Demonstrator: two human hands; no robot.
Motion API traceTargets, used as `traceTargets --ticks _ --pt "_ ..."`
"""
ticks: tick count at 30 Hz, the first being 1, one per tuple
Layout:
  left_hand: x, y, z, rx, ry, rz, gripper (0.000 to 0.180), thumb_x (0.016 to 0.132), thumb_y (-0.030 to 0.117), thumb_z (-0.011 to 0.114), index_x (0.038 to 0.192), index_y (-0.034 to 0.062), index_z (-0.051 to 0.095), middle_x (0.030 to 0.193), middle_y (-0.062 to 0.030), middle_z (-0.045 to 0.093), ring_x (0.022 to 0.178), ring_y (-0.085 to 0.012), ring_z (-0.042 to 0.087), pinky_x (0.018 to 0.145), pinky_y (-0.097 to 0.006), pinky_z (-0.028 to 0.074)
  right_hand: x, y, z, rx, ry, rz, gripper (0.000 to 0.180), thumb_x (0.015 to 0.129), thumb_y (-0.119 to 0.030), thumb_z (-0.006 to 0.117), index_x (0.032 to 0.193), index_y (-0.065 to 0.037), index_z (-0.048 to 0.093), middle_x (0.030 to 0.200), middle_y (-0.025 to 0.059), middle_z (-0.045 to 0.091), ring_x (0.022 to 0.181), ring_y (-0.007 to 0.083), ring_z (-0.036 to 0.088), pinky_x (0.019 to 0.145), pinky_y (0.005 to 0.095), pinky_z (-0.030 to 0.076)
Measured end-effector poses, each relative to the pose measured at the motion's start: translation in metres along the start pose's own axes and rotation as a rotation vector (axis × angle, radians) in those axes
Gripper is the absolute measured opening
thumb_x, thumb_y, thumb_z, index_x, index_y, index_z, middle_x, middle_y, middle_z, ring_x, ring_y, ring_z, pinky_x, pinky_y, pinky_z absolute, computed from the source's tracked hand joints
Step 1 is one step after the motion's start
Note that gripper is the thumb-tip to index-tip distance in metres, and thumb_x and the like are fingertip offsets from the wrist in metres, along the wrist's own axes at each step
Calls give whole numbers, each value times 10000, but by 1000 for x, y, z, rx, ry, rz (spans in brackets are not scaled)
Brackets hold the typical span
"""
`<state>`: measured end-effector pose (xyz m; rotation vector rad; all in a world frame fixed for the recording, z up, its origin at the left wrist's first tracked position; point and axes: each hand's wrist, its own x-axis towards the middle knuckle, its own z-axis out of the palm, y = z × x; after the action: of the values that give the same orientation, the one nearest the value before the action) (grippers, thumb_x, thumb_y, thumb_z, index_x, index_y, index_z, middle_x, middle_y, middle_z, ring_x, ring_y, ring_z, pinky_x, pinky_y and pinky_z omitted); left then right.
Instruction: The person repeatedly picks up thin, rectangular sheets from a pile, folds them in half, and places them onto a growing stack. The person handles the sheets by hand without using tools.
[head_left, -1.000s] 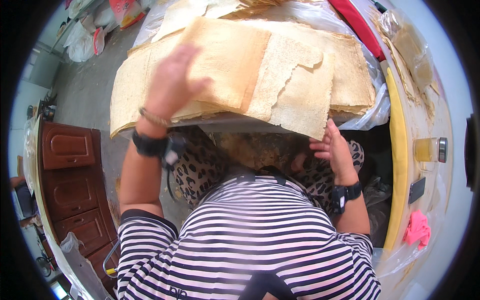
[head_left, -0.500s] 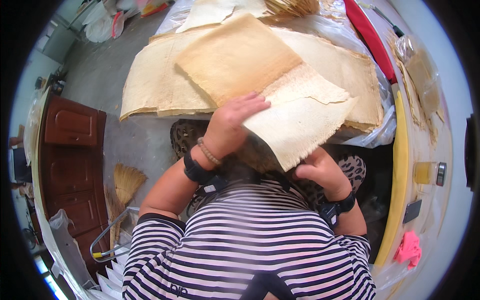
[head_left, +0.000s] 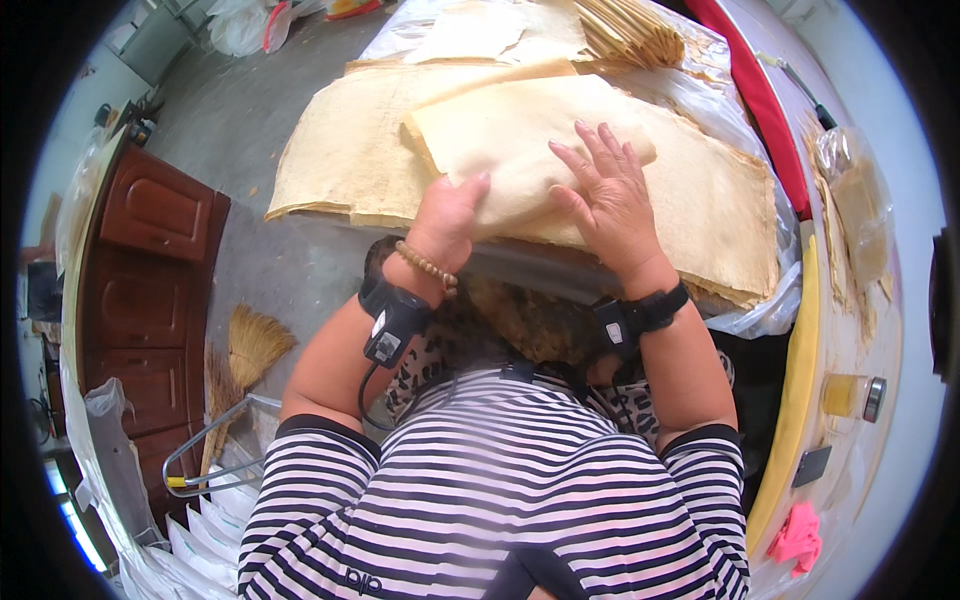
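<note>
A cream, fibrous sheet (head_left: 500, 120), looking like coarse handmade paper or dried skin, lies folded over on itself on top of a stack of similar larger sheets (head_left: 335, 145). My left hand (head_left: 448, 215) pinches its near left edge, thumb on top and the other fingers mostly hidden. On the right half of the fold rests my right hand (head_left: 608, 200), palm down with fingers spread. The stack's near edge is just beyond my lap.
A fanned bundle of thin folded sheets (head_left: 630, 35) sits at the table's far side. Along the right are a yellow-edged worktop (head_left: 800, 350), a lidded jar (head_left: 850, 397), a dark phone-like slab (head_left: 811, 466) and a pink cloth (head_left: 796, 538). A straw broom (head_left: 255, 345) and brown cabinets (head_left: 150, 310) stand left.
The near flap, which hung toward my lap with my right hand at its corner, is now folded up over the sheet. My right hand has moved up onto it, fingers spread.
</note>
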<state>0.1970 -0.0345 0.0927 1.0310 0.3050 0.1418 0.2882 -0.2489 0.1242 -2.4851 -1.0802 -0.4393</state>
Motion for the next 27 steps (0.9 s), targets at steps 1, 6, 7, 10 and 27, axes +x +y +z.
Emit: traceTargets --ticks 1,6,7,10,27 --pt "0 -1 -1 -18 1 14 380 1086 155 617 1404 -52 610 1342 -139 699 1198 -209 671 1038 -360 541 4 3 6 -6 45 -63 544 1035 -582 585 1486 -287 656 1655 100 486 1585 370 350 1319 538 200" --pt "-1 -1 -3 -21 -7 4 377 1081 141 602 1406 -51 608 1352 -137 690 1204 -212 667 1037 -363 538 11 1 19 -140 -36 -49 575 1025 -633 572 1491 -305 650 1665 76 485 1591 371 343 1310 586 198" --pt "0 0 -3 -17 -26 16 376 1079 137 599 1405 -52 607 1351 -136 689 1205 -212 665 1037 -363 538 13 0 18 -135 -91 -23 588 1025 -650 556 1493 -307 649 1668 77 482 1592 371 341 1308 595 198" --pt "3 0 -4 29 16 -11 378 1074 126 597 1409 -48 597 1343 -125 690 1203 -209 662 1034 -361 536 24 3 13 -74 -208 50 623 1026 -693 512 1503 -314 639 1677 78 472 1598 368 330 1304 616 199" --pt "-35 40 -6 1280 332 791 799 964 314 785 1612 30 414 1546 -224 552 1419 -343 555 1207 -452 420 53 14 37 -138 -213 50 598 1011 -633 574 1528 -334 609 1700 76 442 1599 344 332 1268 662 206"
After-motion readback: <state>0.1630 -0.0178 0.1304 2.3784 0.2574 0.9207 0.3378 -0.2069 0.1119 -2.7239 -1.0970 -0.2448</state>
